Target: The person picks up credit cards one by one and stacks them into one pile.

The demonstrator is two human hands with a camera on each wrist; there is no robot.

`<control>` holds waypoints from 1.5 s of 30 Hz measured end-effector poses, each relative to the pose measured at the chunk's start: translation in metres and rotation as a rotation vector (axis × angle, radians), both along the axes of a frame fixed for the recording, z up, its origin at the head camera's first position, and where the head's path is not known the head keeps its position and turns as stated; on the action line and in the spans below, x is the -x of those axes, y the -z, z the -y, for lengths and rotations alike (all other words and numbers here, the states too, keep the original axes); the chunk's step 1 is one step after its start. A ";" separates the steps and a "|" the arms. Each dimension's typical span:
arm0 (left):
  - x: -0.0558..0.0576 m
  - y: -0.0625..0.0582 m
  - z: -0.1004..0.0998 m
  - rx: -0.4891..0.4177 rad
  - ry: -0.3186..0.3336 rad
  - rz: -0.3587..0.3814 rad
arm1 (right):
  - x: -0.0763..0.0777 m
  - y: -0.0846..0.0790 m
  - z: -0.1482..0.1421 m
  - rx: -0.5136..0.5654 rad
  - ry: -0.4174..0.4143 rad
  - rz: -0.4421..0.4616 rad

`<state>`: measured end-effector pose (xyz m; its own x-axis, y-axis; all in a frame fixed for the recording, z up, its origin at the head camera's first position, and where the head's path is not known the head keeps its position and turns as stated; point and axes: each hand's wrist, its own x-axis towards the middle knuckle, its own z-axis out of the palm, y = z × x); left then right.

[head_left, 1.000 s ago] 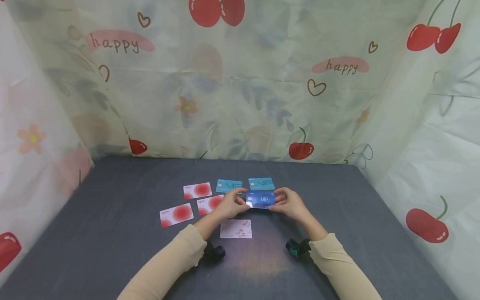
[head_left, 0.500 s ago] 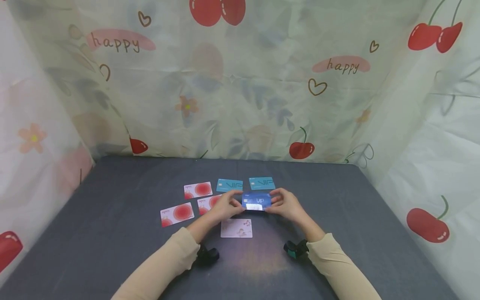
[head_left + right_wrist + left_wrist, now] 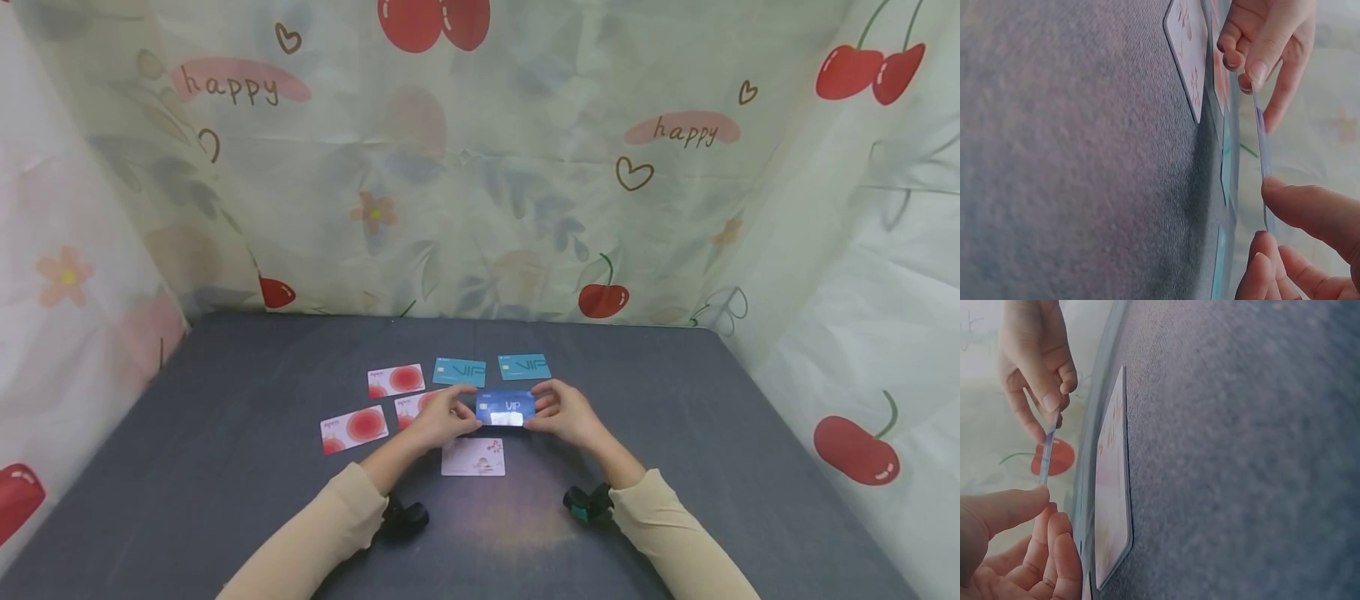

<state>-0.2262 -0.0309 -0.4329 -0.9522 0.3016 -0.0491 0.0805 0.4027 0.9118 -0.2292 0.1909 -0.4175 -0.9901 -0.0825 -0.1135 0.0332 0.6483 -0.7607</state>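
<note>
Both hands hold one blue VIP card (image 3: pixel 504 408) above the table, seen edge-on in the two wrist views. My left hand (image 3: pixel 442 417) pinches its left end between thumb and fingers. The right end is pinched by my right hand (image 3: pixel 567 414). Just below the held card, a pale pink card (image 3: pixel 473 457) with a small floral print lies flat. Beyond it lie two teal VIP cards, a left one (image 3: pixel 460 372) and a right one (image 3: pixel 524 367). The left hand partly covers a card with red circles (image 3: pixel 411 406).
Two more cards with red circles lie to the left, one farther back (image 3: pixel 396 381) and one nearer (image 3: pixel 355 429). A dark grey cloth covers the table (image 3: pixel 225 467). Cherry-patterned curtains (image 3: pixel 465 233) enclose the back and sides.
Both hands have carried the blue card a little left and toward the person, over about one second. The cards lying on the table have stayed put.
</note>
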 end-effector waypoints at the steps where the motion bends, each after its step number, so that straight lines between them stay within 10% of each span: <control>1: -0.001 -0.001 0.001 0.003 -0.001 -0.001 | -0.001 0.000 0.001 0.002 -0.002 -0.001; 45: -0.019 0.003 0.041 0.087 0.105 -0.078 | -0.016 0.009 0.024 0.082 -0.169 -0.002</control>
<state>-0.2070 -0.0715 -0.4360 -0.9174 0.3978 -0.0065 0.1956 0.4652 0.8634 -0.2131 0.1673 -0.4265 -0.9615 -0.2570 -0.0976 -0.0728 0.5804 -0.8110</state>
